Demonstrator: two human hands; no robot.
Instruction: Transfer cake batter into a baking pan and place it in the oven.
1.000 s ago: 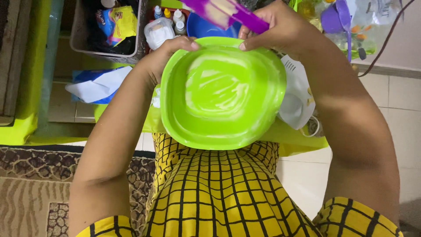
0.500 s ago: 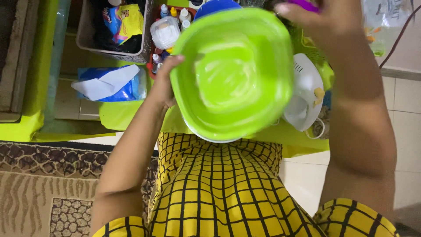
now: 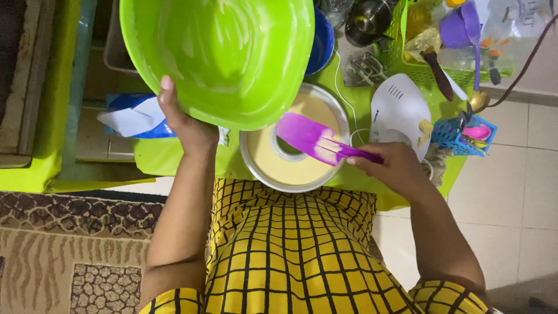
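Raised, left hand (image 3: 192, 131) grips cropped green bowl (image 3: 221, 58); right hand (image 3: 392, 168) clasps purple spatula (image 3: 317, 139).

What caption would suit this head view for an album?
Left hand lifts a green bowl while the right hand holds a purple spatula over a batter-filled ring pan.

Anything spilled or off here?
No spill visible. The green bowl, smeared with batter, is held tilted by the left hand above the ring pan of batter; the right hand holds a purple spatula over it.
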